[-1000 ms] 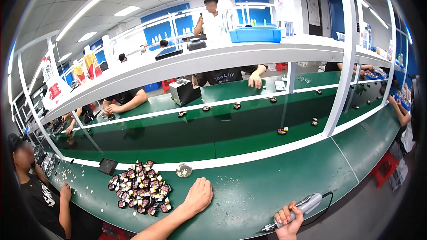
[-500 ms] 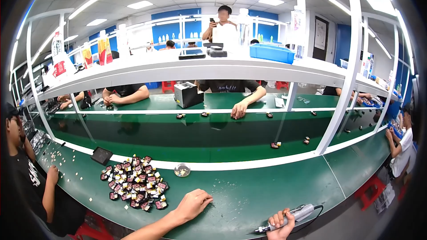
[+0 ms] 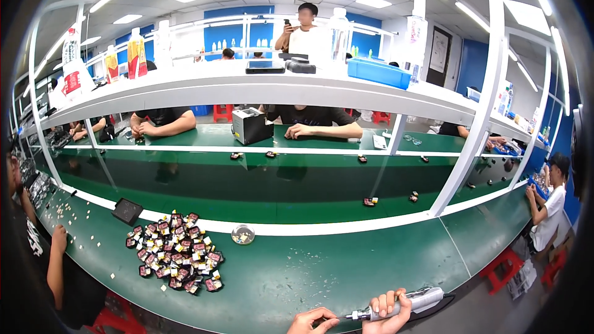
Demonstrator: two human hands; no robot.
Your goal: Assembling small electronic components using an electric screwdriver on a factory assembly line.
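Note:
My right hand (image 3: 388, 312) is wrapped round a silver electric screwdriver (image 3: 427, 299) at the green bench's near edge. The tool lies nearly level, its bit pointing left and a dark cord leaving its rear end. My left hand (image 3: 314, 320) is closed at the bit's tip, thumb and fingers pinched together; what they hold there is too small to make out. Left of my hands lies a large pile of small black parts (image 3: 176, 253) with pink and white-yellow faces. Behind it, to the right, stands a round clear dish (image 3: 243, 234) holding small pieces.
A black tray (image 3: 127, 211) sits behind the pile. Pale chips and clear flecks lie scattered on the bench (image 3: 266, 297). A white shelf frame (image 3: 470, 130) rises over a belt (image 3: 297, 179) carrying several parts. People sit at left, right and across; one stands behind with a phone.
My left hand has moved right and nearer, from the open bench to the screwdriver's tip. Across the belt, a person's hand has drawn back from the belt's edge. The view has shifted slightly.

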